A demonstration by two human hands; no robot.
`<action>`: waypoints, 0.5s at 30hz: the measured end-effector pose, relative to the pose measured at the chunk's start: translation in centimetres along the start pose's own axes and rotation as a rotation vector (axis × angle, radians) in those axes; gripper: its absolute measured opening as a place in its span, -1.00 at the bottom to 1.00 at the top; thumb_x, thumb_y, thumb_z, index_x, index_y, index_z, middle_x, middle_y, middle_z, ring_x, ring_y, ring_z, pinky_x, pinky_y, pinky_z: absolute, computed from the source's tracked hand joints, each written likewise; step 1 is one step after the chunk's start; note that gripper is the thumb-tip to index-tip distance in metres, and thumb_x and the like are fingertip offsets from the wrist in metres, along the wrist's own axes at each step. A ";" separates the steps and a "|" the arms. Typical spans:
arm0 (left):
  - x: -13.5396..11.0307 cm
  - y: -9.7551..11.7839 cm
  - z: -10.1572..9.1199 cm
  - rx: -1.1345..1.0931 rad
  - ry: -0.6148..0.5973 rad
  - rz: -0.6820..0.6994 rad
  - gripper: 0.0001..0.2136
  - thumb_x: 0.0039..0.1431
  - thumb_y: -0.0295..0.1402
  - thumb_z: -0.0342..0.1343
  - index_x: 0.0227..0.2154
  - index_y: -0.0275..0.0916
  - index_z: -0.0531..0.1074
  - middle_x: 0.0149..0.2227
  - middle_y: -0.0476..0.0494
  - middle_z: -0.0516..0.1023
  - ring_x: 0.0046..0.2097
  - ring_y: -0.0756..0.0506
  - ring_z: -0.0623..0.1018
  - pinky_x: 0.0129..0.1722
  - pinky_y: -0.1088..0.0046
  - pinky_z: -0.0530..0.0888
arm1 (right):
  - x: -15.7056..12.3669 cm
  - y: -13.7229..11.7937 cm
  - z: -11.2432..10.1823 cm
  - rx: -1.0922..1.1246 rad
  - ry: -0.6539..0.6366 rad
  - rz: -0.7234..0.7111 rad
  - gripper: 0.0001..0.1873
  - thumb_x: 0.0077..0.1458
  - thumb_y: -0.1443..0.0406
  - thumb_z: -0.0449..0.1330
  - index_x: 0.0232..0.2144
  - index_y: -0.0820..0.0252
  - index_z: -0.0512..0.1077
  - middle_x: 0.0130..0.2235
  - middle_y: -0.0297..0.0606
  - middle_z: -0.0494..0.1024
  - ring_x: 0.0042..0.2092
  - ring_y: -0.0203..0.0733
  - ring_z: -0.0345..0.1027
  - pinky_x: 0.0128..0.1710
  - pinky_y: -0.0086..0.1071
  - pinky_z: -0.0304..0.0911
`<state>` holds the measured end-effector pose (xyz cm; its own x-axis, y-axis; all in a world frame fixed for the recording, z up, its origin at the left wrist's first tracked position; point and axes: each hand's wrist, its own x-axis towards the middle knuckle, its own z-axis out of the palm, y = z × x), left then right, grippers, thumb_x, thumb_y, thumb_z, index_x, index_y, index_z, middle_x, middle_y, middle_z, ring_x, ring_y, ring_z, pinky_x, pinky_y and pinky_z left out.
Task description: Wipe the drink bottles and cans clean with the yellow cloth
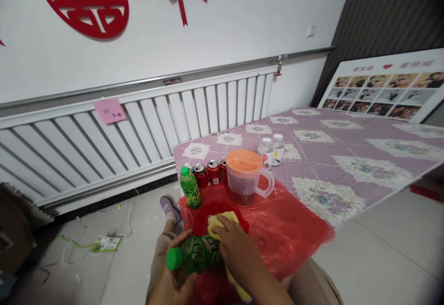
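Observation:
My left hand (175,284) is wrapped round a green plastic bottle (194,253) with a green cap, held on its side over my lap. My right hand (239,249) presses a yellow cloth (218,224) against the bottle's body, fingers curled over the cloth. Both hands sit at the near edge of a red plastic sheet (287,231) spread on the table corner. A second green bottle (190,187) stands upright on that sheet. Behind it stand three red cans (208,173) and a clear jug (247,177) with an orange lid and dark liquid at the bottom.
Two small clear bottles (272,150) with white caps stand on the purple patterned tablecloth (347,157). A white radiator cover (138,129) with a pink note (109,110) lines the wall. A photo board (385,87) leans at the right. Cables and paper (107,244) lie on the floor.

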<state>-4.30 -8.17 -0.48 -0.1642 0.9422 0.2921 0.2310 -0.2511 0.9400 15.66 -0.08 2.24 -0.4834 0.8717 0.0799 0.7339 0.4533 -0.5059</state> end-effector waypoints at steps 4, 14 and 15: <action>-0.2 -0.2 -0.2 0.045 -0.014 -0.052 -0.38 0.02 -0.30 0.36 0.18 -0.20 0.41 0.32 -0.40 0.36 0.32 -0.44 0.39 0.28 0.02 0.40 | -1.5 -3.3 -0.5 0.017 0.134 -0.297 -0.33 0.05 0.57 0.04 0.18 0.08 0.44 0.27 -0.21 0.45 0.32 -0.06 0.22 0.36 -0.14 0.10; -0.7 -1.7 -1.2 -0.003 -0.080 -0.124 -0.45 0.21 -0.23 0.22 0.24 -0.22 0.31 0.20 -0.39 0.49 0.26 -0.37 0.47 0.25 0.03 0.46 | 0.2 0.4 1.3 0.050 0.050 0.008 -0.43 0.11 0.53 0.04 0.12 0.11 0.50 0.27 -0.15 0.44 0.34 -0.01 0.21 0.36 -0.04 0.09; -0.7 -1.7 -1.3 -0.012 -0.089 -0.146 -0.45 0.21 -0.23 0.22 0.24 -0.21 0.32 0.17 -0.37 0.52 0.26 -0.36 0.48 0.25 0.03 0.46 | 0.4 1.2 1.6 0.046 0.033 0.045 -0.46 0.13 0.51 0.03 0.10 0.15 0.52 0.26 -0.10 0.46 0.31 0.01 0.26 0.33 -0.05 0.14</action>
<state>-5.81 -8.69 -2.05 -0.1097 0.9846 0.1360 0.1996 -0.1122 0.9734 15.61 0.58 0.31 -0.4335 0.8972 0.0840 0.7318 0.4049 -0.5482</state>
